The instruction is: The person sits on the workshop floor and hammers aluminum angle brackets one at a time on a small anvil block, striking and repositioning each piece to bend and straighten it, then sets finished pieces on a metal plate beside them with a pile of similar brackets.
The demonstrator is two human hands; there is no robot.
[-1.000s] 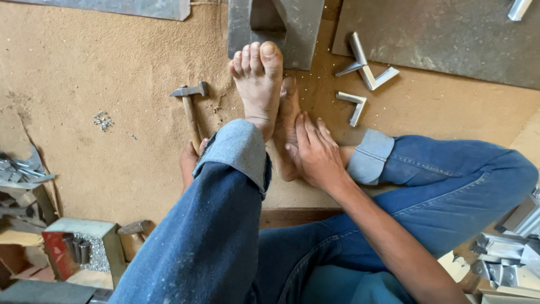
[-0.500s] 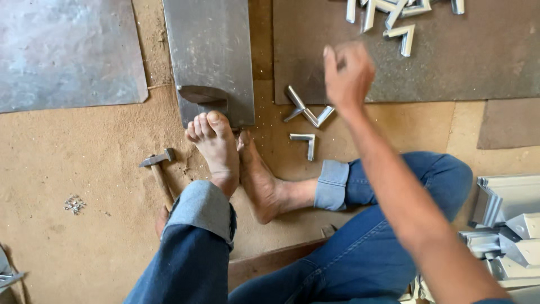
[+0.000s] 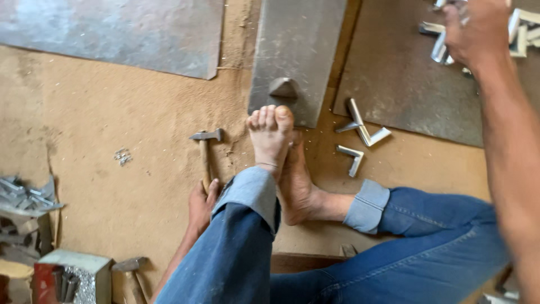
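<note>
sawdust-strewn board floor (image 3: 112,129), grey metal sheets (image 3: 118,31)

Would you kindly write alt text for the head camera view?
A person in jeans sits barefoot on a sawdusty floor, left hand on the handle of a hammer, right hand reaching among metal angle brackets on a metal sheet; more brackets lie near the feet.

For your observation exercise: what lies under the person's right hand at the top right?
Under the right hand lies a pile of metal angle pieces on a dark metal sheet. The hand covers part of the pile, so whether the fingers grip a piece cannot be seen.
</note>
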